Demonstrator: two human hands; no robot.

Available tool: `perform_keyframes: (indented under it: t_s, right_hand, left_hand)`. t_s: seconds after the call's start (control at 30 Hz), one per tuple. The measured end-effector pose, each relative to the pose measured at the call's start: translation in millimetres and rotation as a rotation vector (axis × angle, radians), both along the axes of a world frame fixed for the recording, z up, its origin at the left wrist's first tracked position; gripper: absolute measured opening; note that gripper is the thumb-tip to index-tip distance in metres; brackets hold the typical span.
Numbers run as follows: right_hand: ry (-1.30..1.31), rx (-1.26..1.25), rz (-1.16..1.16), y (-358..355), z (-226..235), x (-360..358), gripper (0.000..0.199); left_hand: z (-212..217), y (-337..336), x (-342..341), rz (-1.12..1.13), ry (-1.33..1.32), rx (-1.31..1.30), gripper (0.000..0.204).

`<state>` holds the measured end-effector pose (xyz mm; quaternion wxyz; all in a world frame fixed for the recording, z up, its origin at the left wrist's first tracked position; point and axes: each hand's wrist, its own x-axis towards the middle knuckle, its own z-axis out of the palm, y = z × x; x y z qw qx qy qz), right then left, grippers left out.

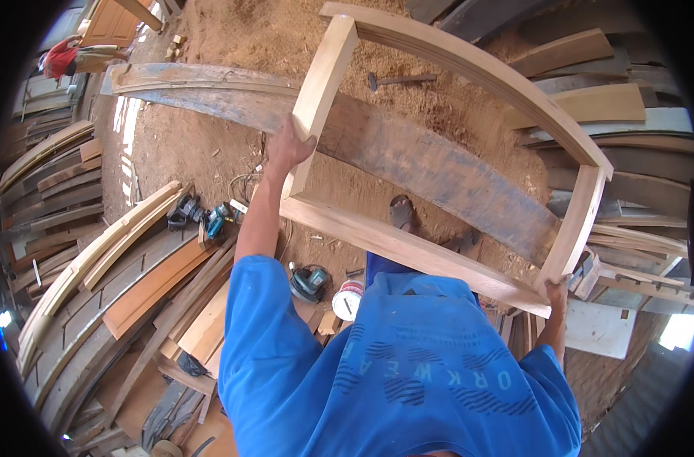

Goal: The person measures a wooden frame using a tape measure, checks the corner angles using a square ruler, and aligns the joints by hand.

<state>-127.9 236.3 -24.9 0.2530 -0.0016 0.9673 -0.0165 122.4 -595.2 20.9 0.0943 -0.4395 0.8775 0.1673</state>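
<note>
A large rectangular wooden frame (415,250) of pale timber is held up in front of me, tilted. My left hand (287,146) is closed around its left side piece, with the thumb on the inner side. At the near right corner, my right hand (557,298) grips the frame where the right piece meets the near rail; its fingers are partly hidden. Beneath the frame runs a long, worn plank bench (430,167) with a scuffed surface. A hammer (400,78) lies beyond the bench, seen through the frame's opening.
Timber stacks (164,305) line the left, and more boards (590,103) lie at the right. Near my left arm are a teal power tool (310,282), another teal tool (217,221) and a white bucket (348,301). Sawdust (248,38) covers the far ground. A person in red (61,59) is far left.
</note>
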Motion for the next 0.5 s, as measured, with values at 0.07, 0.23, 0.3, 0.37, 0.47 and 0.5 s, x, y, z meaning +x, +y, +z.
perform_keyframes:
  t_s: [0.07, 0.23, 0.3, 0.37, 0.47, 0.5]
  right_hand:
    - [0.041, 0.053, -0.008, 5, 4, 11, 0.106]
    - [0.005, -0.042, -0.014, 16, -18, 0, 0.083]
    - [-0.195, 0.108, 0.300, 63, -29, -22, 0.062]
    - [-0.408, 0.259, 0.594, 112, -42, -24, 0.044]
    - [-0.011, 0.064, 0.526, 124, -71, -28, 0.023]
    - [-0.040, 0.011, 0.469, 121, -80, -33, 0.025]
  left_hand:
    - [1, -1, -14, -0.001, -0.021, 0.048, 0.080]
    - [-7, 0, 2, 0.009, 0.017, -0.013, 0.080]
    - [3, 0, -8, 0.060, 0.023, 0.091, 0.079]
    - [4, -1, -20, 0.059, 0.010, 0.135, 0.079]
    - [5, -2, -16, 0.066, -0.018, 0.119, 0.077]
    - [8, -1, -12, 0.055, -0.025, 0.086, 0.077]
